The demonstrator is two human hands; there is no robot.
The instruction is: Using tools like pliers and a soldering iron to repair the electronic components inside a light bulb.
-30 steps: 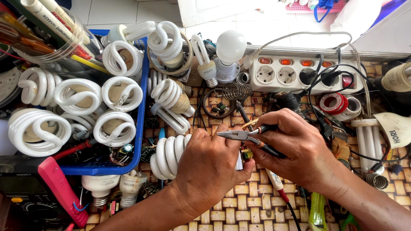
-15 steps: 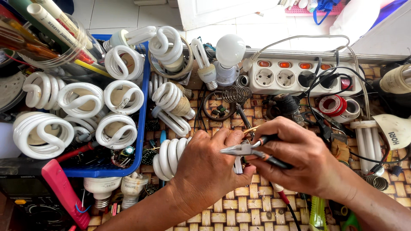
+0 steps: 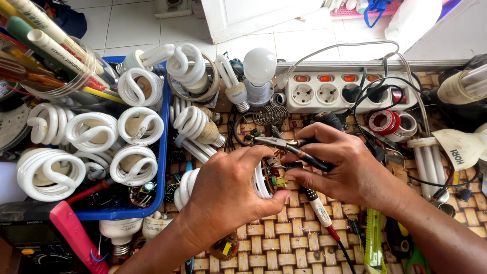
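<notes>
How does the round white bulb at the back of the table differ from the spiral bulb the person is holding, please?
The round bulb is a smooth globe; the held spiral bulb is coiled tubing. The round bulb stands free, upright on its base, while the spiral bulb lies sideways, gripped by the left hand, with its base opened to show electronics that the right hand works on with pliers. Both are white.

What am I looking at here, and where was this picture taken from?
This is one view from a camera worn on a person's head, looking down at their own two bare hands over a woven mat. The left hand grips a spiral lamp with its circuit board exposed. The right hand holds pliers to that board. To the left, a blue tray is full of spiral lamps. Behind the hands lie a white power strip, a round bulb, tape rolls and loose wires.
</notes>
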